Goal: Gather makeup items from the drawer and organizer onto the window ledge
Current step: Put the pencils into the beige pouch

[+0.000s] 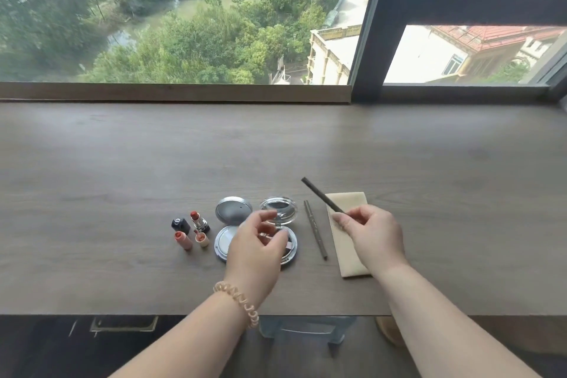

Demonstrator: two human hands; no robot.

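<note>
Setting: wide brown wooden window ledge [122, 163] serving as a worktop, below a large window [184, 15] looking down on trees, water and rooftops.
Left hand [256, 247]: hovering over the open compacts, fingers [260, 219] loosely curled and spread, gripping nothing visible; pale spiral hair tie [237, 301] on the wrist.
Right hand [372, 236]: above the cream pouch, fingers pinched on the lower end of a dark makeup pencil [322, 195], which slants up and to the left, clear of the ledge.
Second pencil [315, 228]: grey-brown, flat on the ledge, between the clear compact and the pouch, touching neither.
Cream pouch [343, 242]: long, flat, lying lengthwise on the ledge, near end hidden under the right wrist.
Silver compact [228, 225]: open, round lid [233, 210] tipped back, base partly covered by the left hand.
Clear compact [278, 209]: open, just right of the silver one, dark contents inside; lower half mostly hidden by the left hand.
Lipsticks: red bullet in a silver and black case [200, 221], upright, with a black cap [180, 223] just beside it; open pink lipstick [183, 239] lying tilted, beside its short pink cap [202, 239].
Below the ledge edge: drawer pull [124, 324] at left, translucent plastic organizer [303, 330] near centre, details unclear.
</note>
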